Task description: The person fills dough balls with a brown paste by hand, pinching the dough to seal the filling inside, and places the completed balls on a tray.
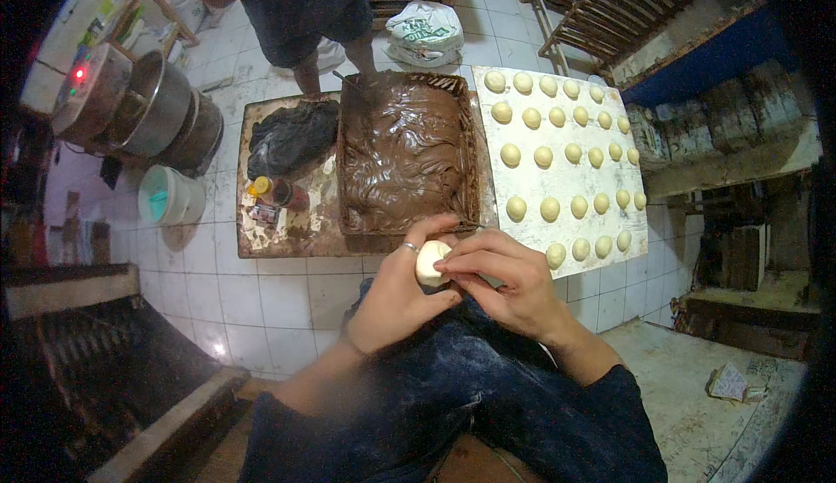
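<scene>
A pale dough ball (pixel 430 263) rests in my left hand (pixel 392 302), whose fingers and thumb curl round it. One finger of that hand wears a ring. My right hand (pixel 515 284) meets it from the other side, fingertips pinched together at the dough's edge. Just beyond my hands stands a crate (pixel 345 189) filled with glossy brown chocolate-like paste (pixel 405 139). To its right, several rounded dough balls (pixel 542 156) sit in rows on a whitish board (pixel 570 180).
Left of the crate, a worn table (pixel 300 243) bears a dark crumpled cloth (pixel 292 139) and a yellow-capped jar (pixel 287 194). A white bucket (pixel 178 200) and metal pots (pixel 157 104) stand farther left. Another person (pixel 305 13) stands beyond the table, near a white sack (pixel 424 30).
</scene>
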Demonstrator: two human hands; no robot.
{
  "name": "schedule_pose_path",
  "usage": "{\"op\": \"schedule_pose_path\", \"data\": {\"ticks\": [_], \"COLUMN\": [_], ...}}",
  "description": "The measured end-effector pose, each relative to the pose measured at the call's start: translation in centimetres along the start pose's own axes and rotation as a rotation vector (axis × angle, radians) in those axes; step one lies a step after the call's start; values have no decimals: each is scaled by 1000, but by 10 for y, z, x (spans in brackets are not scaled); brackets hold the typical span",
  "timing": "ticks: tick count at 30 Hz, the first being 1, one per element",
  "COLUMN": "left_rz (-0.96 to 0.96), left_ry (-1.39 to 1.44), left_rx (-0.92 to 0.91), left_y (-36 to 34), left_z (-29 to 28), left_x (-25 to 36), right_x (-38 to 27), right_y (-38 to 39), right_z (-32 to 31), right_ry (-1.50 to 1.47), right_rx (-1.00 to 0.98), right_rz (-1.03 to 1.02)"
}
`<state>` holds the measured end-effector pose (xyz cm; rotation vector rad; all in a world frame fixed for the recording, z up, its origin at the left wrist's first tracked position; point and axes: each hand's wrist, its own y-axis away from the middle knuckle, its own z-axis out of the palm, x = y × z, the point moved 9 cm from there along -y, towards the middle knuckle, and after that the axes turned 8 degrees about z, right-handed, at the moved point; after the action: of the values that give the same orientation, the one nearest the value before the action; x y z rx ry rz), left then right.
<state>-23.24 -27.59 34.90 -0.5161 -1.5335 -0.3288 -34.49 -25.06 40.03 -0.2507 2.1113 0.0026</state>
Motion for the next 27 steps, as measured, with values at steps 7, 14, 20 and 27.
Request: {"op": "schedule_pose_path", "data": {"ticks": [7,14,20,27], "left_rz": [-118,-40,-56,-132], "left_ry": [-44,-150,-143,-120], "left_rx": [-47,-17,-54,-200], "left_y": [2,-7,-9,-10], "left_z": [1,-3,-3,2], "left_x": [-20,-13,-18,-15], "right_x": [5,5,9,12], "right_y": [-2,-9,-11,-11], "right_z": [4,3,-2,-1], "right_ry": [-4,-33,-46,-24], "right_rx": [-21,19,-20,-111], "right_rz": [18,94,86,108]}}
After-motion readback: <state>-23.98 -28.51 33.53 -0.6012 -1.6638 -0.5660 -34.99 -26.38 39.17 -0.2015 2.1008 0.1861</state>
